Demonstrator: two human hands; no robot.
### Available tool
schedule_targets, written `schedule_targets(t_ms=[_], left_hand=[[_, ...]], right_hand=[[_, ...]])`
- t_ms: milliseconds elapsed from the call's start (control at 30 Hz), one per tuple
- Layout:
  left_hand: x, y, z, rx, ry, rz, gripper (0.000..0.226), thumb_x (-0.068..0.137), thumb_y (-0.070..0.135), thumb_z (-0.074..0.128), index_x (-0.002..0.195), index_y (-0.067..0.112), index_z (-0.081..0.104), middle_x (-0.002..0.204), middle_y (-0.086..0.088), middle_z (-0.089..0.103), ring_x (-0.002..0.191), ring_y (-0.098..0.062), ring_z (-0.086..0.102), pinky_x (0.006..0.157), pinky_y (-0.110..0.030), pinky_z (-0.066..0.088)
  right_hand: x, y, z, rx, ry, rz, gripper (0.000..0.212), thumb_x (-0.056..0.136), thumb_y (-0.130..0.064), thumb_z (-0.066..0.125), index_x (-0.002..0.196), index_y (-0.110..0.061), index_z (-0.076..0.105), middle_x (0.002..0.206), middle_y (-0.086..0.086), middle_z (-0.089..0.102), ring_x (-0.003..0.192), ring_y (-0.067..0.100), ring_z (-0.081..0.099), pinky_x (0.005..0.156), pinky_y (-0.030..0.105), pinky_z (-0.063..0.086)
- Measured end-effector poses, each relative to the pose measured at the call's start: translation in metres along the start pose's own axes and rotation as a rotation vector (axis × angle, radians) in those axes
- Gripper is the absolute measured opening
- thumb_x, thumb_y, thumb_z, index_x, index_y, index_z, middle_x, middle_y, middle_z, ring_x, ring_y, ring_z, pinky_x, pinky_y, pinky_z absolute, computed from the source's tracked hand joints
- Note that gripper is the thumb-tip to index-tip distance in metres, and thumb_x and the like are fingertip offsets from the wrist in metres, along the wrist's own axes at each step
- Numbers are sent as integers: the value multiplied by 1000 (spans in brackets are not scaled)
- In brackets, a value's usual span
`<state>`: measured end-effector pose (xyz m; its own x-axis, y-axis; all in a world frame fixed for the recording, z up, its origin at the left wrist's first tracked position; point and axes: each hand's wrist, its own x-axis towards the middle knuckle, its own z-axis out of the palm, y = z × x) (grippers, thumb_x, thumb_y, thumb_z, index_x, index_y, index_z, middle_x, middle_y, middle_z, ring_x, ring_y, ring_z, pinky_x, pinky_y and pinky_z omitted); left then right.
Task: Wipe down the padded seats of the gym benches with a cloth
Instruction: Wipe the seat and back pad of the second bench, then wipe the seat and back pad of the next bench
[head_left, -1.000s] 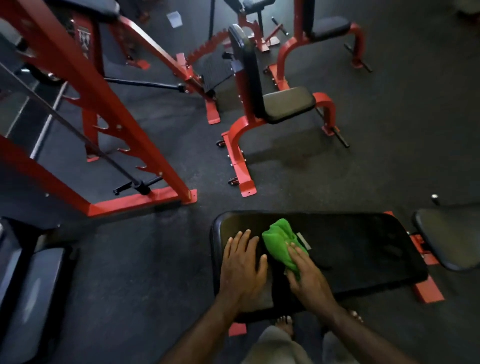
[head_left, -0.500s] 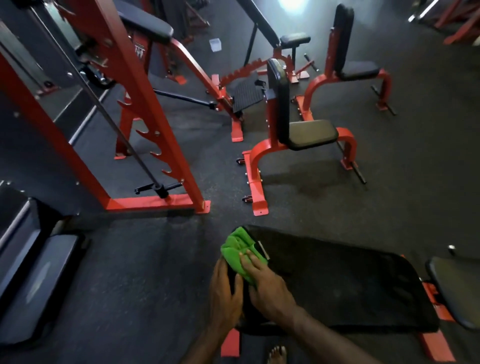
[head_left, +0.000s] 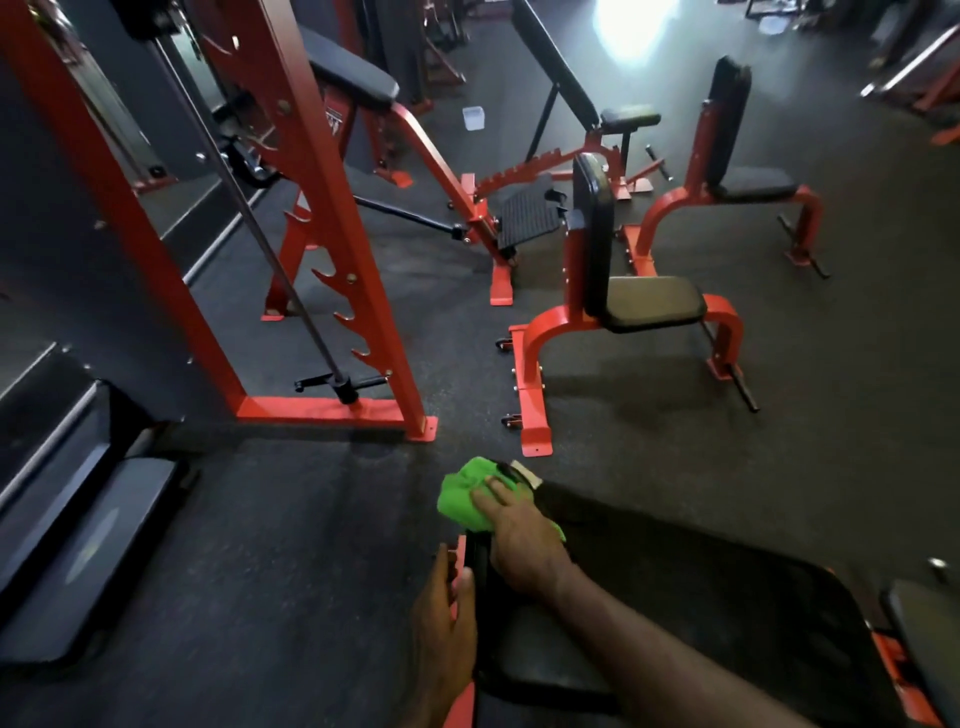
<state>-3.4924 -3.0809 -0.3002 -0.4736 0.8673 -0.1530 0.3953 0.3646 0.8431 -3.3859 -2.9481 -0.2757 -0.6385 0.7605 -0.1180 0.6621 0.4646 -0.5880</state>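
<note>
My right hand (head_left: 524, 545) has swept the cloth (head_left: 462, 493), pressed flat-fingered, to the pad (head_left: 701, 597) end; left hand (head_left: 444, 618) now steadies its edge, fingers loose.

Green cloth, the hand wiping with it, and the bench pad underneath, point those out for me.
green cloth (head_left: 460, 496), head view, bunched left part.
right hand (head_left: 519, 540), head view, back of hand.
bench pad (head_left: 727, 597), head view, bare top.

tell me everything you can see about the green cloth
The green cloth is bright lime and looks like soft microfibre, bunched rather than spread flat. It sits at the far left corner of the black padded bench seat, draped partly over the edge. The right hand presses down on it with straight fingers, covering its near part. The left hand rests at the seat's end and does not touch it.
</note>
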Motion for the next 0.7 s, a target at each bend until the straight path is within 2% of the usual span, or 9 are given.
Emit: schedule_targets(t_ms=[33, 100, 167, 267, 367, 433, 533, 600, 700], left_hand=[[2, 1, -2, -12, 26, 16, 50, 104, 32, 52, 152, 21, 47, 155, 6, 47, 138, 1, 43, 108, -4, 25], [8, 7, -3, -49, 81, 0, 41, 100, 40, 56, 139, 28, 53, 142, 2, 58, 123, -4, 56, 98, -6, 34], [14, 12, -1, -25, 122, 32, 55, 91, 51, 52, 138, 22, 54, 135, -1, 56, 122, -16, 56, 101, -20, 38], [24, 16, 16, 167, 101, 179, 72, 84, 49, 52, 143, 7, 55, 147, -15, 51, 133, -31, 51, 111, -35, 38], [29, 22, 38, 372, 10, 299, 78, 71, 43, 61, 142, 9, 59, 152, -17, 49, 138, -38, 47, 114, -44, 38], [25, 25, 57, 486, -115, 382, 86, 61, 38, 71, 142, 13, 58, 156, -16, 45, 142, -37, 43, 116, -50, 38], [13, 20, 90, 565, -305, 446, 83, 62, 41, 67, 140, 15, 60, 155, -15, 47, 143, -36, 44, 118, -49, 35], [3, 28, 112, 574, -380, 440, 79, 71, 51, 59, 144, 20, 57, 158, -12, 44, 146, -34, 41, 120, -45, 28], [-7, 52, 141, 590, -521, 408, 77, 93, 63, 50, 159, 32, 29, 169, 1, 21, 156, -19, 18, 125, -33, 14]], right_hand=[[-6, -3, 0, -10, -46, -99, 64, 89, -24, 48, 153, -20, 47, 162, 11, 38, 154, 30, 25, 128, 37, 15], [-22, 10, 2, 5, -115, -218, 64, 89, -20, 51, 153, -22, 48, 160, 5, 42, 152, 25, 32, 126, 34, 21], [-33, 30, -2, 44, -79, -79, 73, 85, -14, 49, 156, -27, 42, 166, -6, 33, 153, 21, 32, 124, 30, 27], [-51, 43, 5, 167, 65, 147, 75, 82, -14, 45, 157, -22, 41, 161, -14, 28, 153, 16, 31, 121, 12, 17], [-86, 52, 25, 250, 85, 226, 78, 78, -33, 35, 155, -23, 44, 163, -9, 32, 151, 11, 32, 121, 18, 24], [-116, 66, 34, 291, 62, 314, 77, 79, -34, 36, 155, -25, 44, 163, -11, 31, 151, 7, 30, 121, 15, 20], [-150, 83, 24, 362, 66, 483, 69, 84, -25, 45, 153, -24, 47, 161, -5, 41, 150, 13, 37, 117, 9, 19], [-169, 97, 9, 389, 110, 615, 63, 87, -15, 55, 149, -23, 52, 154, 1, 52, 143, 18, 47, 111, 13, 29], [-196, 124, -8, 443, 210, 747, 63, 88, -11, 56, 149, -24, 52, 153, -2, 52, 143, 15, 46, 112, 18, 31]])
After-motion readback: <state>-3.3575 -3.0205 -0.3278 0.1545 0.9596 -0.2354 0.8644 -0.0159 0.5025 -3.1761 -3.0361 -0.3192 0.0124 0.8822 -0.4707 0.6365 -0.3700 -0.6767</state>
